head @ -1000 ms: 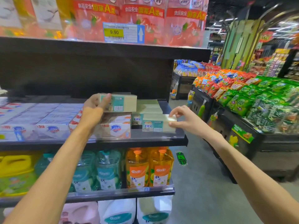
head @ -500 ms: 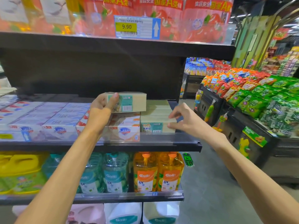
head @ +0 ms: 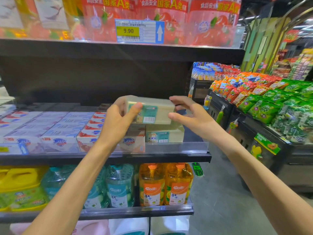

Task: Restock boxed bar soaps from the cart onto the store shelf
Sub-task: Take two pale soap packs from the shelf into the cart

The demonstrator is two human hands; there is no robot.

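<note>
My left hand point(head: 118, 121) grips a pale cream soap pack with a teal label point(head: 152, 111), held above the right end of the middle shelf point(head: 169, 158). My right hand point(head: 189, 114) is at the pack's right end, fingers spread, fingertips touching or almost touching it. Under the held pack lies a same cream soap pack point(head: 166, 134) on the shelf. To its left stand rows of white boxed soaps with a shield logo point(head: 59, 133). The cart is not in view.
A clear plastic lip point(head: 177, 147) runs along the shelf's front edge. The shelf above carries red packs and a 9.90 price tag point(head: 138, 31). Below stand orange point(head: 166, 184) and teal detergent bottles. A snack display bin point(head: 271, 106) stands to the right across the aisle floor.
My left hand has carried the cream pack rightward, over the cream packs on the shelf. My right hand has risen from the shelf stack to the held pack's right end.
</note>
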